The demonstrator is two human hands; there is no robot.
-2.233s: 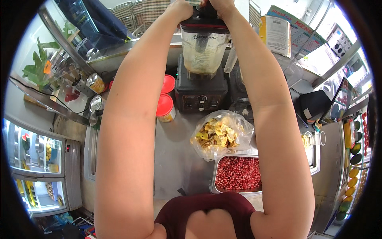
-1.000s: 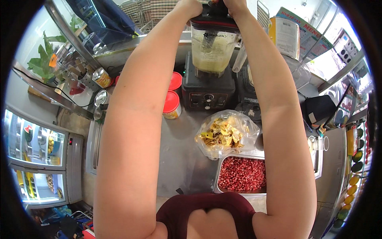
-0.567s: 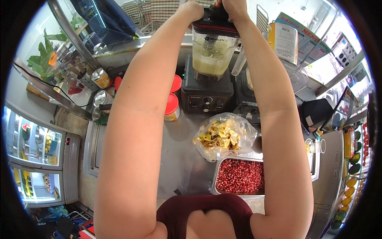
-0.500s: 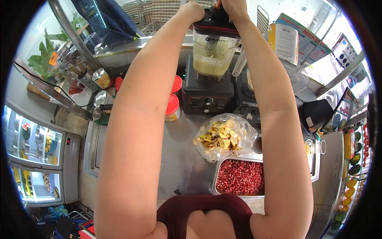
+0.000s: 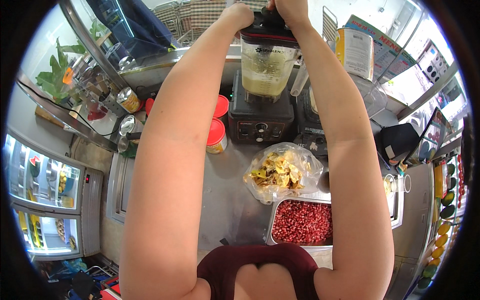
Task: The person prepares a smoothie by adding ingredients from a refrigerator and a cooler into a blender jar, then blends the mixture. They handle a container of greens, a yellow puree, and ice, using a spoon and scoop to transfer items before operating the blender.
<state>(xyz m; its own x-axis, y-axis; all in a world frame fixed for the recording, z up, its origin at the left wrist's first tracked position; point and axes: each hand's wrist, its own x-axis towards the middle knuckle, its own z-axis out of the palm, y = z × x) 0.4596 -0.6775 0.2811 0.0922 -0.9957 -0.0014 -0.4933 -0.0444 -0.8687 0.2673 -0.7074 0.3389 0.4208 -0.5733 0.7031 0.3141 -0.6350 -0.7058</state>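
A clear blender jar point(image 5: 267, 67) holding pale green, frothy liquid stands upright on its black base point(image 5: 261, 117) at the far side of the counter. Both my arms stretch out to its black blender lid point(image 5: 269, 24). My left hand point(image 5: 240, 16) is curled at the lid's left edge, its fingertips mostly hidden. From the right, my right hand point(image 5: 292, 12) grips the top of the lid, with some fingers bent over the raised middle part. The jar's handle point(image 5: 299, 81) is free, beneath my right forearm.
A plastic bag of yellow peels point(image 5: 277, 172) lies nearer, beside a steel tray point(image 5: 271, 220) of pomegranate seeds. Red-lidded tubs point(image 5: 216, 135) stand left of the base. Another blender base point(image 5: 311, 122) is at right. A large yellow-and-white can point(image 5: 355, 52) stands behind my right arm.
Both hands keep their place on the blender lid. The jar and my hands appear only slightly further left in the view.
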